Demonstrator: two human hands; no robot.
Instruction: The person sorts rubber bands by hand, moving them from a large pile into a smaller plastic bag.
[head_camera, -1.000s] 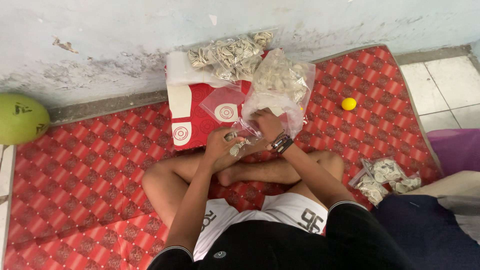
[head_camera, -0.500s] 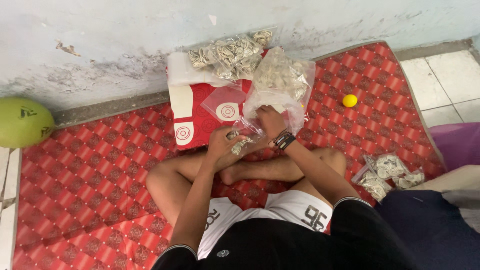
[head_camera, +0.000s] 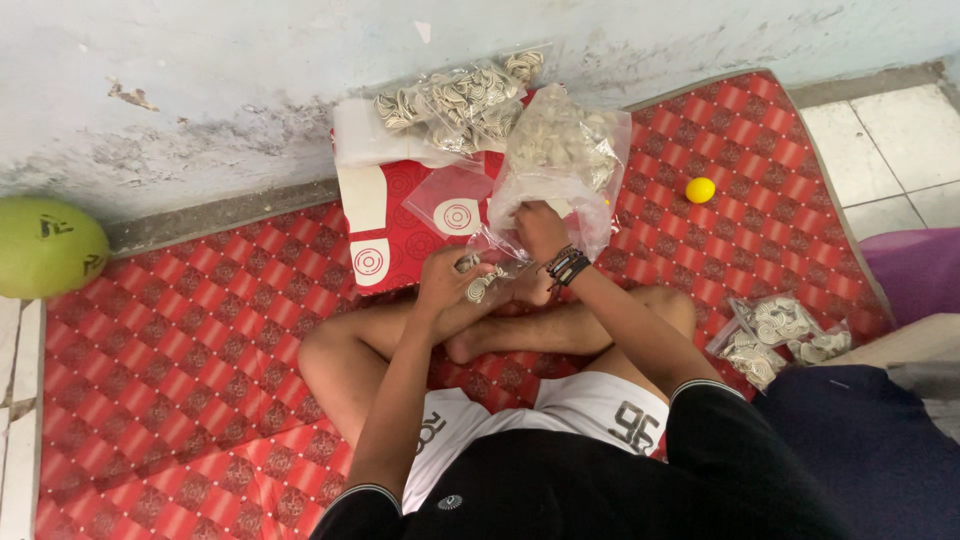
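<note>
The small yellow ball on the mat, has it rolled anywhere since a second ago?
No. The yellow ball sits on the same spot of the red patterned mat, near its tiled-floor edge.

Seated cross-legged, both arms reaching forward over the shins. Left hand (head_camera: 447, 282) curled, fingers bunched in a closed grip, knuckles up, just above the ankles. Right hand (head_camera: 540, 228) further forward, fingers folded down and pinching, wrist banded, forearm angled inward. Hands near, not touching.

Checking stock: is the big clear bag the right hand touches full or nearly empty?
Full: the big clear bag bulges with pale coiled pieces up to its top, above the right hand.
</note>
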